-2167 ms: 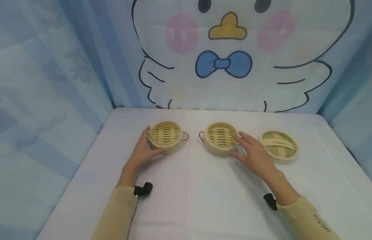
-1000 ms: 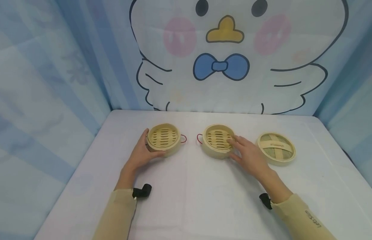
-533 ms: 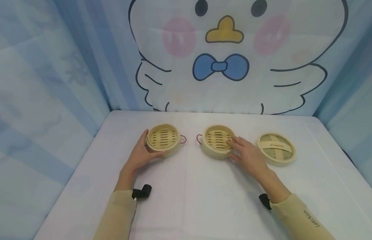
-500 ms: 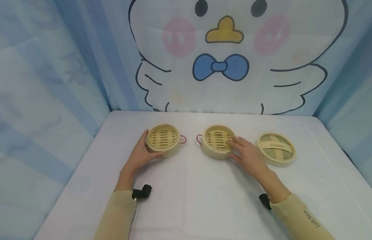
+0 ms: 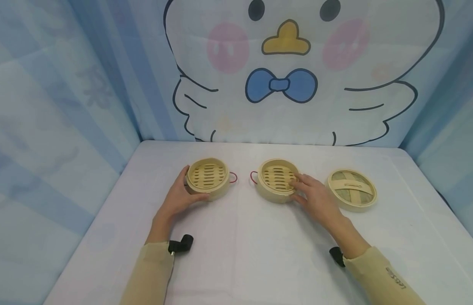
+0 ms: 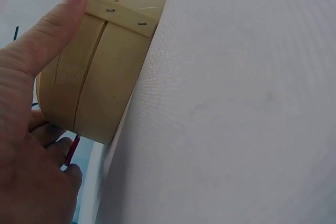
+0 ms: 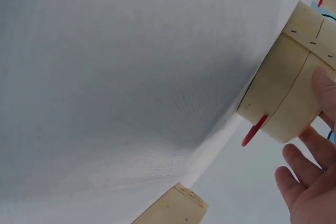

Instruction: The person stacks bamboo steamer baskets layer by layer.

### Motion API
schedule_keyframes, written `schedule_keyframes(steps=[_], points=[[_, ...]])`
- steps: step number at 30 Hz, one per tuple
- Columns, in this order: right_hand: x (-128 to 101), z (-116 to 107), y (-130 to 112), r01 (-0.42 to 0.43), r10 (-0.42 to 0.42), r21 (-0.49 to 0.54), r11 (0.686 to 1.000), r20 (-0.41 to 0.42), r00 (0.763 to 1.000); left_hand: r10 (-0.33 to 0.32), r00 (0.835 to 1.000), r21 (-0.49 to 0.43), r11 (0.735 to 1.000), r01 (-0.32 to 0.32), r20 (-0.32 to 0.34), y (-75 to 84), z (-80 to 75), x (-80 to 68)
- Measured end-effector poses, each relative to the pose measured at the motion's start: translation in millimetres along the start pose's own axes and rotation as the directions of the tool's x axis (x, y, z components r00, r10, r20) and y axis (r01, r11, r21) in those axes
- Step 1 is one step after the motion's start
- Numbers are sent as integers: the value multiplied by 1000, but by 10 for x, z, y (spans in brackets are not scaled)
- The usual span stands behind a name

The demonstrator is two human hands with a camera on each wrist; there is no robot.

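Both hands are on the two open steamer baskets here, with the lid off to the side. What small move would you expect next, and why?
Probably the right hand closes on the middle basket and lifts it toward the left basket. Its fingers lie over that basket's rim, the left hand grips the left basket as if steadying it, both baskets are empty, and the lid lies apart on the table.

Two steamer baskets (image 5: 208, 176) (image 5: 276, 178) sit left of the lid (image 5: 352, 189).

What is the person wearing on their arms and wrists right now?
Both arms are in pale beige long sleeves, the left sleeve plain and the right sleeve with small dark lettering near the cuff. A small black camera sits at the left wrist, another black camera at the right. The hands are bare, without gloves.
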State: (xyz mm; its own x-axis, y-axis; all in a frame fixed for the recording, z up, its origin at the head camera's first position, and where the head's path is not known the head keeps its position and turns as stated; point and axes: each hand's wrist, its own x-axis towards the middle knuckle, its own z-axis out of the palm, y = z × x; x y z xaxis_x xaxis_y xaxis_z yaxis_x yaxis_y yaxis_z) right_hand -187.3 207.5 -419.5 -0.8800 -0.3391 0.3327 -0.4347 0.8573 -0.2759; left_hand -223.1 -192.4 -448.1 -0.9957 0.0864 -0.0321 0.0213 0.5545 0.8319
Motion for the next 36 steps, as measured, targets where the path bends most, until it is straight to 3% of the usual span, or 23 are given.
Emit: schedule_keyframes(steps=[9, 26, 36], points=[[5, 26, 28, 30, -29, 26, 999, -30, 999, -1, 1000, -17, 1000, 1, -3, 0, 8, -5], [-3, -1, 56, 6, -8, 66, 998, 26, 1000, 5, 1000, -12, 1000, -5, -10, -20, 24, -3], [22, 16, 77, 38, -39, 66, 997, 5, 999, 0, 1000, -13, 1000, 0, -15, -21, 24, -9]])
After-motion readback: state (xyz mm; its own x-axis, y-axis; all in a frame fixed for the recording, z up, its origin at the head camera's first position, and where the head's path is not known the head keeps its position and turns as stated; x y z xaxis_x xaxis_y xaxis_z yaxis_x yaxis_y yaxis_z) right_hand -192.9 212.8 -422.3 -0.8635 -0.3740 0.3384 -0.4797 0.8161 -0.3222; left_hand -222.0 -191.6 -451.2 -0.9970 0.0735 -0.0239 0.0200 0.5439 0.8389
